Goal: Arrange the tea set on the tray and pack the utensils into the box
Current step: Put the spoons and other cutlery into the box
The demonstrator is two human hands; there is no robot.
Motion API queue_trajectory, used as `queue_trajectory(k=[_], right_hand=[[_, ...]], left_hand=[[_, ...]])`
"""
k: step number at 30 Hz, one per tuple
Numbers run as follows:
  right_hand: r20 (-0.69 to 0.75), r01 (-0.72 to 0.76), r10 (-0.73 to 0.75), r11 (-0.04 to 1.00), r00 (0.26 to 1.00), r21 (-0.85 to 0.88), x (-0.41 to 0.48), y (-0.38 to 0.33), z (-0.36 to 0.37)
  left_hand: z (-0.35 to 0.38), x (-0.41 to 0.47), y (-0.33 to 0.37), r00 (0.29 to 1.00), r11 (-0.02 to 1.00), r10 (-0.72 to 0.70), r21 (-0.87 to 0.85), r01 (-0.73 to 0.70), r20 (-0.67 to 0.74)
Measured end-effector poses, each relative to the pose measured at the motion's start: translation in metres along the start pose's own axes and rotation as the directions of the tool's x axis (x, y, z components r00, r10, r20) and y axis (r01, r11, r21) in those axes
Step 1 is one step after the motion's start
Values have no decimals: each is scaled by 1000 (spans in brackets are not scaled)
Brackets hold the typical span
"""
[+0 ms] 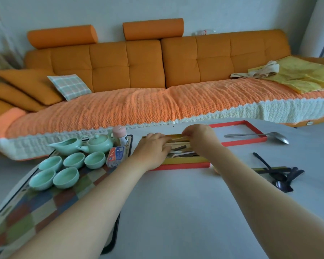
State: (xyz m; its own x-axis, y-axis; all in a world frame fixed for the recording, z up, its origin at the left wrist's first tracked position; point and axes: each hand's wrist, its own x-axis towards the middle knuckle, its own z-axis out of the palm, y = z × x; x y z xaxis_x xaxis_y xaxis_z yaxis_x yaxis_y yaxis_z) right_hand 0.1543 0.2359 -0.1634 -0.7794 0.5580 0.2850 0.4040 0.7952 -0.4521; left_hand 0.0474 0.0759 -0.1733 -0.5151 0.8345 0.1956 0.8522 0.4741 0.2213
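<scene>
Right now my left hand (pixel 153 146) lies flat, fingers straight, on the utensils (pixel 180 148) in the box (pixel 185 161). My right hand (pixel 200 136) pinches what looks like a pale chopstick (pixel 178 139) by its end above the far side. To do this well I'd lay it lengthwise, parallel to the rest — not crossed — with the left hand holding the pile down. Dark spoons (pixel 281 177) and a metal spoon (pixel 278 138) lie on the table (pixel 176 202) to the right, the metal one across the lid (pixel 245 142). The teapot (pixel 99 143) and cups (pixel 73 159) already sit on the tray (pixel 17 212).
</scene>
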Motion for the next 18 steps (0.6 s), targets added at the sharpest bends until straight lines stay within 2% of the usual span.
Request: queue_trajectory(k=[3,6,10,14,18], right_hand=[[-34,-3,1,998,999,-64,0,1,3],[36,16,-13,997,999,-76,-2,2,3],[171,91,-81,994,982,-52,-7,3,-3],[58,77,-85,988,995,134,-18,13,-23],[-93,33,-23,993,995,109,-26,44,-48]], left_hand=[[6,-1,0,993,998,-59,34,56,102],[4,2,6,985,993,-98,84,87,143],[6,6,13,997,993,-64,107,59,48],[5,10,41,993,991,42,128,-28,-112],[2,21,84,972,992,121,59,-111,-203]])
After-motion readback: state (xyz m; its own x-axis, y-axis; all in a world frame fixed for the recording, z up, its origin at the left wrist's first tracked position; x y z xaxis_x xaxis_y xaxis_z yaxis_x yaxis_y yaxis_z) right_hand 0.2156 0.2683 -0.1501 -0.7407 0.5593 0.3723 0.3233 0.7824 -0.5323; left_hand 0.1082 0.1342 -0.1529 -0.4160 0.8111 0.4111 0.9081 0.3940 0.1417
